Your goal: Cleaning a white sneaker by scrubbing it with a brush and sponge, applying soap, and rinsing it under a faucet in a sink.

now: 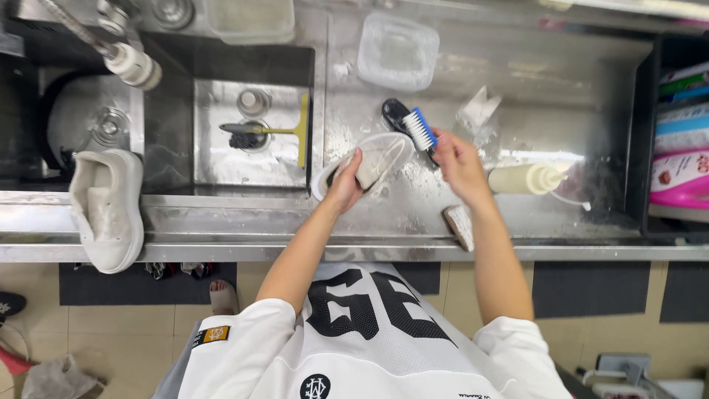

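Observation:
My left hand [346, 181] grips a white sneaker [369, 159] on the wet steel counter, fingers tucked into its opening. My right hand [456, 159] holds a black scrubbing brush [410, 124] with blue and white bristles, its head resting against the sneaker's toe end. A second white sneaker [107, 208] lies on the counter's front rim at the left, apart from both hands.
A steel sink [177, 133] at the left holds a yellow squeegee [284, 131] under a faucet [122, 55]. A clear plastic container [397, 50], a cream squeeze bottle [526, 179] and a small block [459, 224] sit on the counter. A black bin [683, 140] of packages stands at the right.

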